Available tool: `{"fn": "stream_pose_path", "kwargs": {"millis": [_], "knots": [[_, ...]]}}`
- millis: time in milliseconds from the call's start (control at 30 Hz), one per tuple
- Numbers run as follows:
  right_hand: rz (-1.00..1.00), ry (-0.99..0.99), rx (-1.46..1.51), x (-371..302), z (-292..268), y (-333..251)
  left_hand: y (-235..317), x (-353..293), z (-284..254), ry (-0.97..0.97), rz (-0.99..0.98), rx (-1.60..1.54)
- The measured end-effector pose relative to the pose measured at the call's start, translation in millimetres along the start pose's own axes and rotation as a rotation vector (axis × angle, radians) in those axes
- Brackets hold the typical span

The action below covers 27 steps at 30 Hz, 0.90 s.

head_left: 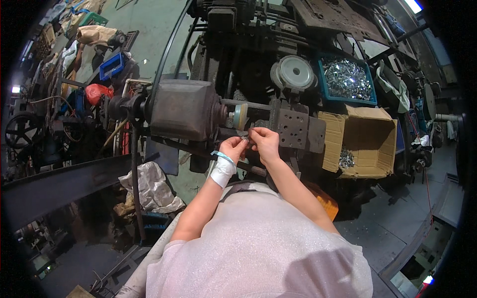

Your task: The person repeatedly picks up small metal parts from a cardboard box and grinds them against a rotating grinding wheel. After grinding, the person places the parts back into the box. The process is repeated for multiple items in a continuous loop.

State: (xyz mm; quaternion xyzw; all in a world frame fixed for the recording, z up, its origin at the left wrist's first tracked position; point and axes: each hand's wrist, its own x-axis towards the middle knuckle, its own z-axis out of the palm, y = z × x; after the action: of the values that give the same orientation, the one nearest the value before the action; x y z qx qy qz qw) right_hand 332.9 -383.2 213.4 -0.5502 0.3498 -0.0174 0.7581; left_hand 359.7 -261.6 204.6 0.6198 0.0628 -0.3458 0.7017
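Observation:
Both my hands meet in front of the machine, just below its round wheel (241, 116), which has a pale and yellowish rim. My left hand (233, 148), with a white wrap at the wrist, has its fingers pinched together. Opposite it, my right hand (264, 143) is also closed, its thumb and fingertips close to the left ones. A small metal piece (244, 138) seems to sit between the fingertips, mostly covered by them. To the right of my hands is a dark metal plate with several holes (293, 128).
A teal crate (323, 84) heaped with shiny metal parts stands at the back right. Nearer is an open cardboard box (370, 141) with some small metal parts inside. The machine's dark housing (181, 110) lies left of my hands, and a whitish sack (151, 186) rests on the lower left.

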Motion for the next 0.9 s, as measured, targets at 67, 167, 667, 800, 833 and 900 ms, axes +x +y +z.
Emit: {"fn": "stream_pose_path", "kwargs": {"millis": [67, 167, 667, 800, 833, 900], "knots": [[-0.006, 0.019, -0.012, 3.1, 4.9, -2.0, -0.9, 4.5, 1.0, 0.063, 0.031, 0.032], [-0.016, 0.081, -0.025, 7.1, 11.4, -8.4, 10.5, 7.1, 7.2, 0.165, -0.016, 0.114], [0.028, 0.053, 0.207, 7.3, 3.4, 0.3, -9.1, 4.9, -2.0, 0.002, 0.043, -0.006], [0.317, -0.294, 0.545, -15.7, -15.8, -28.4, -27.4, -8.2, -12.6, 0.044, -0.227, -0.45], [0.352, -0.355, 0.471, -18.9, -20.7, -27.4, -26.1, -12.4, -10.9, 0.068, -0.254, -0.487], [0.348, -0.345, 0.114, -31.4, -16.8, -30.4, -19.8, -17.0, -7.9, 0.115, -0.234, -0.565]]}}
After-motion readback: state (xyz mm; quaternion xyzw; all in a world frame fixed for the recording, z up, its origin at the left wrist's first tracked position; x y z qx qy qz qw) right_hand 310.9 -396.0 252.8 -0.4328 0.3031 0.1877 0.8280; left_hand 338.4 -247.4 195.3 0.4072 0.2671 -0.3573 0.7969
